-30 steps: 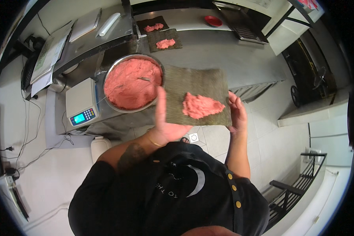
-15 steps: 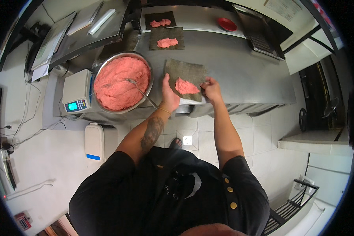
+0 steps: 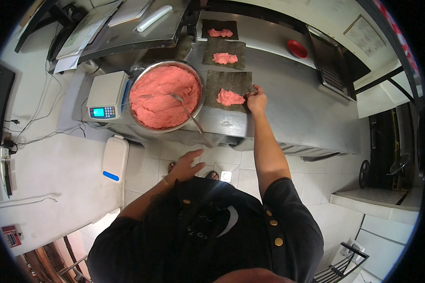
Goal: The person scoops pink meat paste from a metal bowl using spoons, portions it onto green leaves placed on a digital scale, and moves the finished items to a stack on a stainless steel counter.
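A dark green seaweed sheet lies flat on the steel table near its front edge, with a mound of pink paste on it. My right hand is at the sheet's right edge, fingers curled and pinching it. Away from the table, my left hand hangs over the floor in front of my body, fingers apart and holding nothing. Left of the sheet stands a round steel bowl full of the same pink paste. A metal spoon is stuck in it, its handle reaching past the rim.
Behind lie two more seaweed sheets with pink paste. A digital scale stands left of the bowl. Farther right on the table are a red dish and a metal tray. A white bin stands below.
The seaweed sheet, held up in both hands before, now rests on the table in line with the others. My left hand has let go and drawn back toward my body.
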A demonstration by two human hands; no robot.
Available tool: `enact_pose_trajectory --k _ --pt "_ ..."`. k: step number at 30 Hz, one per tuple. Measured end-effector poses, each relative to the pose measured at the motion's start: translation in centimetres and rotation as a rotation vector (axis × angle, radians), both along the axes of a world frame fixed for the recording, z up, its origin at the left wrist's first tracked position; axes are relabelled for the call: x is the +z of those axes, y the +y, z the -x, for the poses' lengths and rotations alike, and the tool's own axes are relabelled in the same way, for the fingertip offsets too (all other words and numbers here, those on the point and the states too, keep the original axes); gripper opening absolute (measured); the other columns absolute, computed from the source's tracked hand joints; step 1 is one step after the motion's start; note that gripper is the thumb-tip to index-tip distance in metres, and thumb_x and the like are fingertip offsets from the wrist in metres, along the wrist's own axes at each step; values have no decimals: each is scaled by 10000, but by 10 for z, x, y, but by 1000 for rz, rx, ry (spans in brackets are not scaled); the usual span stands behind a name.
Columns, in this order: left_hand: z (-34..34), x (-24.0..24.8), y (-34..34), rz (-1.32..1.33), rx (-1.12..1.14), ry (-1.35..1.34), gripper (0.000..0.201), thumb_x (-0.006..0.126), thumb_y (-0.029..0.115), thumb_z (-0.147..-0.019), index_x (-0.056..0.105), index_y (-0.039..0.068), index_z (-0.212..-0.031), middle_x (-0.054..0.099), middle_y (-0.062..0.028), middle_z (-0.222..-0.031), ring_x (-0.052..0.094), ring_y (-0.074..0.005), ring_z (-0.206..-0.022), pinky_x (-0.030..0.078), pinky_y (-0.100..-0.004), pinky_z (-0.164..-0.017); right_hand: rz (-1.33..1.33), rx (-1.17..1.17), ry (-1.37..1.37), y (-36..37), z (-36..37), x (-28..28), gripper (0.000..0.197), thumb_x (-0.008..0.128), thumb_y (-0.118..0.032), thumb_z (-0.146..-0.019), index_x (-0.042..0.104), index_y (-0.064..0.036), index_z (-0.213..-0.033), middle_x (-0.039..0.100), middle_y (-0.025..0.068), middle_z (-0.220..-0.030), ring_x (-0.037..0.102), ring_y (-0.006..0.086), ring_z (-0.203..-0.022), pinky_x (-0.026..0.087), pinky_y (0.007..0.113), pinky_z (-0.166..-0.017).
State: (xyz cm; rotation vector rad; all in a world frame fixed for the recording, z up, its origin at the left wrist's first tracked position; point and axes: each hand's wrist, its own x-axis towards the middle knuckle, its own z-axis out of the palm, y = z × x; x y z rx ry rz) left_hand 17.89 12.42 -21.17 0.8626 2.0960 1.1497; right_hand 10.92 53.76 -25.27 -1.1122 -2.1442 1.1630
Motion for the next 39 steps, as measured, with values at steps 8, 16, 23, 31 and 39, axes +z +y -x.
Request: enact_pose_trajectory --k 8,16,23,31,39 --pt "52 106 -136 244 81 63 409 772 240 -968 693 37 -1313 760 -95 -1108 714 -195 -991 564 -342 -878 -112 -118 -111 6 37 5 503 748 -125 -799 709 -44 -1293 769 236 -1081 749 370 -1024 566 446 -908" --pt "266 182 -156 -97 208 366 180 711 192 -1004 716 14 -1033 664 -39 -806 608 -118 -766 515 -313 -724 -203 -140 -97 -12 23 26 629 788 -260 -881 600 -43 -1441 739 201 -1244 727 326 -1115 552 425 -970" --pt "464 108 -11 211 -164 655 300 702 258 -959 677 52 -1176 747 -168 -1095 711 -356 -989 541 -467 -851 -325 -401 -25 -129 -115 10 531 747 -244 -951 610 33 -1383 714 207 -1237 682 315 -1093 519 410 -1003" --pt "605 -30 66 298 -602 374 535 551 315 -1030 500 114 -1523 630 -234 -1419 594 -399 -1327 466 -463 -1111 -53 -589 -361 -372 -228 -28 464 763 -218 -934 651 47 -1297 753 195 -1052 713 285 -886 573 400 -839" --pt "593 14 52 350 -663 533 412 585 260 -1012 583 94 -1389 656 -196 -1362 612 -380 -1300 480 -458 -1094 215 -668 -545 -489 -292 -48 434 762 -286 -898 723 50 -1170 769 203 -952 746 319 -926 574 417 -859"
